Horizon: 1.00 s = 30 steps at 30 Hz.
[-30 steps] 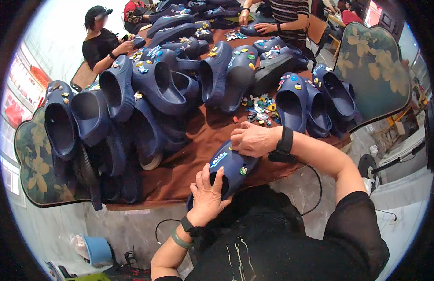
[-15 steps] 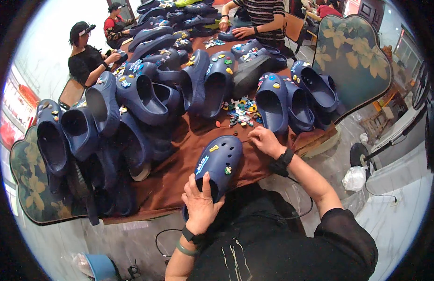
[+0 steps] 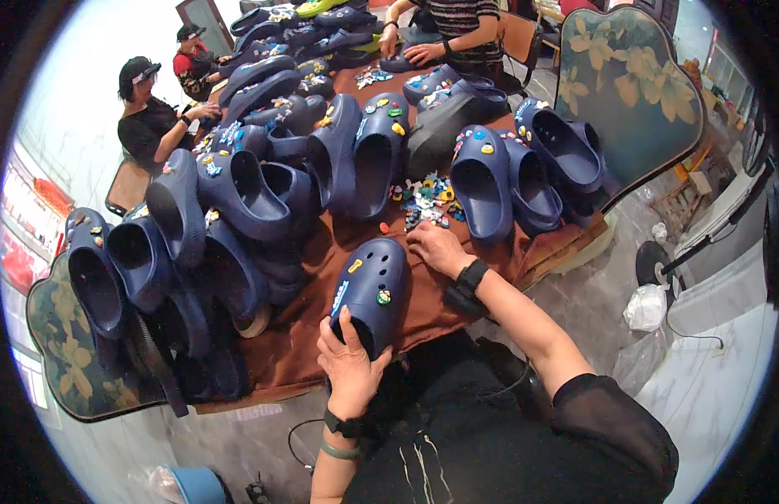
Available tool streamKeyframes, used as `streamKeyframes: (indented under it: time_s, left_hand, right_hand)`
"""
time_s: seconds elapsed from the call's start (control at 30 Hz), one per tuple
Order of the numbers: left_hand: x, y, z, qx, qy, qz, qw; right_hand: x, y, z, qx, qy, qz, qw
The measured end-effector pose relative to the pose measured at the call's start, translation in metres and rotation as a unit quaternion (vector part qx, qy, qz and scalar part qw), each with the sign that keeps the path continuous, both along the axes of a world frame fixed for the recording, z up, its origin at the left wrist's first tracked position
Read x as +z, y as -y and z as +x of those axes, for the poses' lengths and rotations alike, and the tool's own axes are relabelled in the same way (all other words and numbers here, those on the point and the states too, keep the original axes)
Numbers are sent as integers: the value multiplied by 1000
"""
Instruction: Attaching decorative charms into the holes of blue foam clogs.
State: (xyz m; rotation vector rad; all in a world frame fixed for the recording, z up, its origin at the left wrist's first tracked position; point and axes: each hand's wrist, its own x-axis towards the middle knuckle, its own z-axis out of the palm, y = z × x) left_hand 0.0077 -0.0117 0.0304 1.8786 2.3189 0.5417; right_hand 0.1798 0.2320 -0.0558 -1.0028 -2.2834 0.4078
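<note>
A navy clog (image 3: 388, 270) lies on the brown cloth in front of me, toe pointing away. On its upper sit a small yellow charm (image 3: 354, 266), a white-and-blue lettered charm (image 3: 340, 294) and a round green charm (image 3: 384, 296). My left hand (image 3: 352, 363) grips the clog at its opening, thumb on the upper. My right hand (image 3: 438, 251) is beside the toe, fingers bent together at the near edge of a loose pile of colourful charms (image 3: 436, 195). Whatever its fingertips hold, if anything, is hidden. A single red charm (image 3: 384, 228) lies just beyond the toe.
Many navy clogs with charms crowd the table, stacked on the left (image 3: 146, 260), at the far end and on the right (image 3: 482, 193). Two people sit along the left side; another person's hands (image 3: 425, 53) work across the table. A floral-backed chair (image 3: 629, 101) stands right.
My right hand has moved left and inward, closer to the clog's toe and the charm pile. My left hand keeps its grip on the clog. The whole view has shifted slightly.
</note>
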Motion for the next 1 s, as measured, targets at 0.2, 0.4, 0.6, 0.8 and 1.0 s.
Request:
streamKeyframes:
  time_s: [0.2, 0.4, 0.6, 0.8, 1.0]
  left_hand:
    - [-7, 0, 0, -6, -4, 33, 999]
    - [-7, 1, 1, -6, -5, 36, 999]
    - [-7, -2, 1, 0, -13, 12, 1000]
    - [-3, -8, -1, 3, -10, 28, 1000]
    - [-3, 4, 3, -4, -21, 7, 1000]
  right_hand:
    - [5, 11, 8, -53, -208, -162, 963]
    - [38, 68, -21, 87, -330, -225, 913]
    - [36, 88, -35, -15, -272, -195, 942]
    - [46, 77, -50, -62, -269, -166, 947]
    - [35, 69, -40, -34, -257, -357, 897]
